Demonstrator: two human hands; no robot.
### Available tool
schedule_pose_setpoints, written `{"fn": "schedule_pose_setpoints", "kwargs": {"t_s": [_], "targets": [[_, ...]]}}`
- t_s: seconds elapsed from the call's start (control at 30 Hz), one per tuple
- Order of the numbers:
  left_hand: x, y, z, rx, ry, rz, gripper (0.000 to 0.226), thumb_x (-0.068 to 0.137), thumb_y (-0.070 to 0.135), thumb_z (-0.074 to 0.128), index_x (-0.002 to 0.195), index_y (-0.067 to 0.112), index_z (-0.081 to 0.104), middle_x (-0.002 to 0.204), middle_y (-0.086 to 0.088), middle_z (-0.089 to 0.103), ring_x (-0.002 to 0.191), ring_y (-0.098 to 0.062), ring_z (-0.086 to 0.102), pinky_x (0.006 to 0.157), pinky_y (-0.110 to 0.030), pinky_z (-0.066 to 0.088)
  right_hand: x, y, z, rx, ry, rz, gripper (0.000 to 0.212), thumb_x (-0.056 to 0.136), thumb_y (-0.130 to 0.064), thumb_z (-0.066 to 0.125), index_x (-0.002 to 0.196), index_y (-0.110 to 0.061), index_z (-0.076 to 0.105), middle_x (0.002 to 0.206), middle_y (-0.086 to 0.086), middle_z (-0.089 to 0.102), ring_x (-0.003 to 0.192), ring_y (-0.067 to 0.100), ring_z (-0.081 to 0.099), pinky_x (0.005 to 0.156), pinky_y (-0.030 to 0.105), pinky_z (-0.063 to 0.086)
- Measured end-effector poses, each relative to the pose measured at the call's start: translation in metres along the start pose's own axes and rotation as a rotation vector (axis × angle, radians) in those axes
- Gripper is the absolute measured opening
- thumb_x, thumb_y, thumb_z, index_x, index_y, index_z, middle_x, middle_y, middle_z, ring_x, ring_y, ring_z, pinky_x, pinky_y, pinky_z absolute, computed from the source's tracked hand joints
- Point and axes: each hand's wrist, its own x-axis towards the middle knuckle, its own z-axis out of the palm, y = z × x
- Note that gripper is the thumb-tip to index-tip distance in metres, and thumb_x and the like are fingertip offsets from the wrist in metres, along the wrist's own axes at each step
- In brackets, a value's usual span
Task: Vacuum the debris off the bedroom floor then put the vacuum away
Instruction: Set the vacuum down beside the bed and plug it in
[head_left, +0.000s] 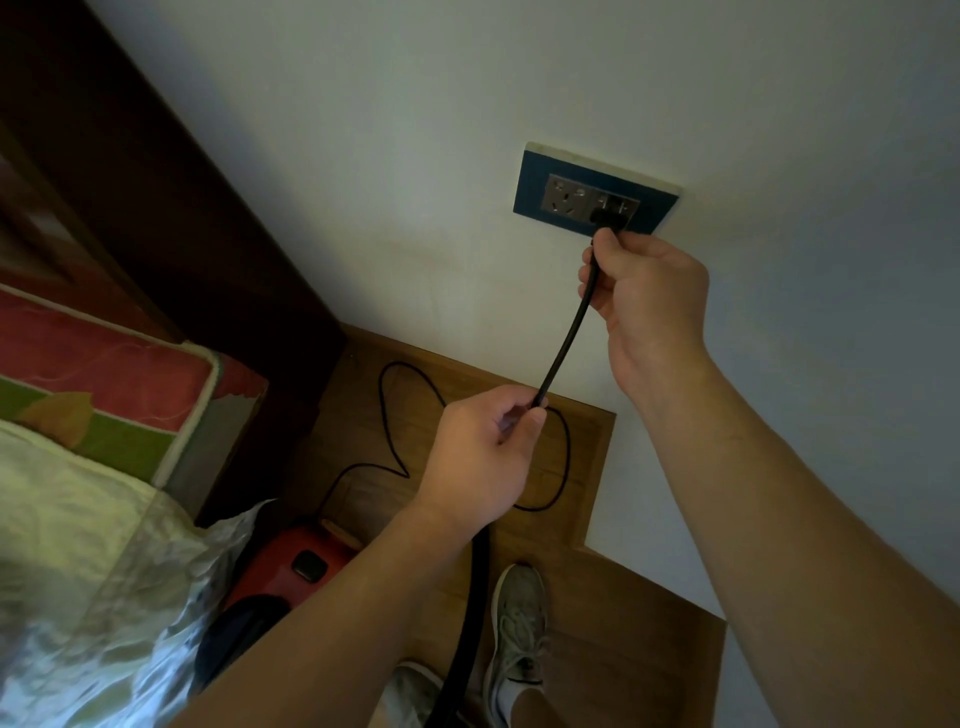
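1. Left hand (478, 457) pinches the black cord (569, 332) between thumb and curled fingers.
2. Right hand (649, 296), above it, grips the same cord with curled fingers just under the plug (608, 215) at the socket (550, 192).
3. Red vacuum (296, 566) sits on the floor (623, 649) below the left forearm, with slack cord looped beyond the left hand.

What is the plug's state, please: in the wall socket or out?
In, seemingly: the plug sits against the wall socket, right outlet; the right hand holds its cord.
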Motion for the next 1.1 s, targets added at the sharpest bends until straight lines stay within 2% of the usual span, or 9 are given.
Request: {"fn": "schedule_pose_setpoints", "kwargs": {"t_s": [0.07,0.2,0.4,0.6,0.73,0.83,1.0,1.1], "targets": [[0.001,0.000,-0.001,-0.027,-0.004,-0.015,0.019,0.100,0.012,0.062,0.102,0.031,0.065,0.078,0.019,0.065,0.063,0.009,0.061,0.062,-0.008,0.046,-0.001,-0.002,0.002,0.004,0.012,0.003,0.007,0.095,-0.009,0.066,0.093,-0.010,0.072,0.082,0.006,0.070,0.072,0.015,0.065,0.069,0.026,0.056],[0.005,0.003,-0.001,-0.045,-0.016,-0.014,0.025,0.099,0.012,0.064,0.098,0.037,0.066,0.077,0.021,0.067,0.072,0.005,0.064,0.067,-0.012,0.049,-0.001,-0.009,0.004,-0.003,0.031,0.029,0.008,0.094,-0.008,0.067,0.089,-0.011,0.071,0.080,0.006,0.071,0.070,0.014,0.066,0.067,0.024,0.055],[0.005,0.003,0.002,-0.091,0.000,-0.032,0.031,0.098,0.011,0.064,0.094,0.042,0.065,0.075,0.027,0.069,0.070,0.001,0.065,0.067,-0.018,0.051,-0.001,-0.009,0.009,0.052,0.072,0.072,0.007,0.093,-0.006,0.068,0.088,-0.010,0.070,0.078,0.005,0.070,0.065,0.011,0.065,0.060,0.021,0.053],[0.007,0.000,-0.003,-0.110,0.019,-0.027,0.026,0.098,0.010,0.064,0.097,0.036,0.068,0.074,0.026,0.068,0.070,0.001,0.064,0.068,-0.020,0.052,0.000,-0.010,0.010,0.051,0.085,0.075,0.008,0.093,-0.006,0.068,0.087,-0.012,0.068,0.078,0.005,0.070,0.063,0.009,0.065,0.058,0.019,0.053],[0.011,0.000,-0.007,-0.146,0.047,-0.007,0.023,0.099,0.010,0.062,0.099,0.032,0.069,0.073,0.024,0.067,0.067,0.000,0.063,0.068,-0.022,0.051,0.007,-0.016,0.015,0.139,0.111,0.124,0.006,0.093,-0.007,0.068,0.087,-0.010,0.067,0.074,0.003,0.068,0.060,0.009,0.064,0.058,0.021,0.052],[0.017,0.001,-0.007,-0.129,0.057,-0.013,0.020,0.098,0.010,0.063,0.100,0.029,0.070,0.073,0.024,0.068,0.067,0.000,0.064,0.067,-0.021,0.051,0.010,-0.019,0.015,0.137,0.105,0.130,0.003,0.093,-0.007,0.069,0.090,-0.008,0.067,0.076,0.004,0.068,0.061,0.009,0.065,0.057,0.021,0.053],[0.017,-0.002,-0.005,-0.105,0.057,-0.008,0.015,0.098,0.009,0.063,0.107,0.014,0.074,0.072,0.026,0.067,0.067,0.002,0.064,0.066,-0.016,0.051,0.011,-0.017,0.013,0.132,0.102,0.120,0.002,0.092,-0.005,0.069,0.094,-0.005,0.068,0.077,0.007,0.068,0.062,0.012,0.064,0.055,0.021,0.052],[0.013,-0.005,-0.004,-0.117,0.056,-0.010,0.016,0.098,0.009,0.064,0.109,0.013,0.074,0.072,0.024,0.068,0.068,0.002,0.064,0.066,-0.016,0.051,0.012,-0.014,0.014,0.140,0.090,0.101,0.002,0.093,-0.006,0.068,0.091,-0.007,0.068,0.076,0.006,0.067,0.060,0.011,0.063,0.055,0.022,0.051]]}}
